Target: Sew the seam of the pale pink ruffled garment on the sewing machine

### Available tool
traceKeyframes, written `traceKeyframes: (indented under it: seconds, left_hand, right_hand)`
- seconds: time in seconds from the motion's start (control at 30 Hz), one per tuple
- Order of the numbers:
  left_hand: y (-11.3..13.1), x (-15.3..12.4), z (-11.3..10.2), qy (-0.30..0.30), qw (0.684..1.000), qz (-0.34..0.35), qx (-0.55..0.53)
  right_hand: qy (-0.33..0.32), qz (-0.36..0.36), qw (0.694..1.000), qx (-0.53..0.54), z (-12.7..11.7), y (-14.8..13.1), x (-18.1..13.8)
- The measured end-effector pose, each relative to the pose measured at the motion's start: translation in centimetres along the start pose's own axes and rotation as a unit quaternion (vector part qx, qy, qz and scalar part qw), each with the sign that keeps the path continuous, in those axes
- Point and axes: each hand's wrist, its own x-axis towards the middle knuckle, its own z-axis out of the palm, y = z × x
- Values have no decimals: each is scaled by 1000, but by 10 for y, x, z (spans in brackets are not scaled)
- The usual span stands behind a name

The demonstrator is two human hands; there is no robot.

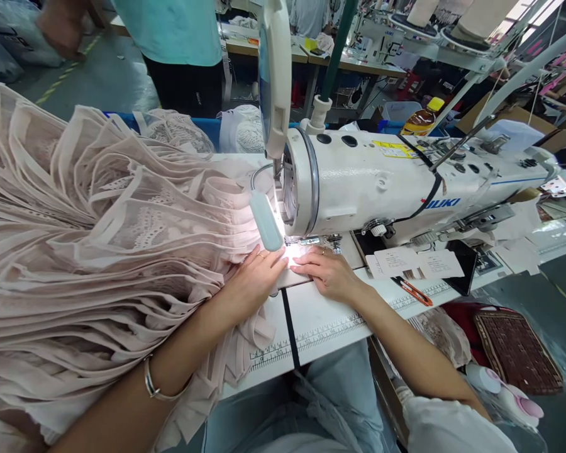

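Note:
My left hand [255, 277] lies flat on pale pink sheer fabric [99, 251], fingers stretched toward the needle area under a bright lamp [266, 221]. My right hand [327, 270] rests flat on the same fabric just right of the needle, fingers pointing left. Both hands press the cloth at the presser foot of a white sewing machine [382, 182]. A large heap of pleated pink fabric with lace panels fills the left of the table. A silver bracelet [153, 384] is on my left wrist.
Orange thread snips [412, 290], paper slips [415, 263] and a dark phone [462, 267] lie on the white table [321, 321] right of the machine. A person in a teal shirt [179, 38] stands behind. A brown woven seat pad [516, 352] sits at lower right.

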Motion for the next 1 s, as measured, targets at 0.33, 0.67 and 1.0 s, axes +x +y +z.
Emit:
traceKeyframes:
  seconds: [0.33,0.67,1.0]
  left_hand:
    - [1,6,-6,-10,1000,-6,18]
    - [-2,9,12,7,998,-50,29]
    - [4,13,8,27,995,-49,81]
  right_hand:
    - [5,27,999,-42,0,-6,6]
    - [-70,103,990,-68,-1,-16,17]
    - [-124,133,980,-86,3,-16,21]
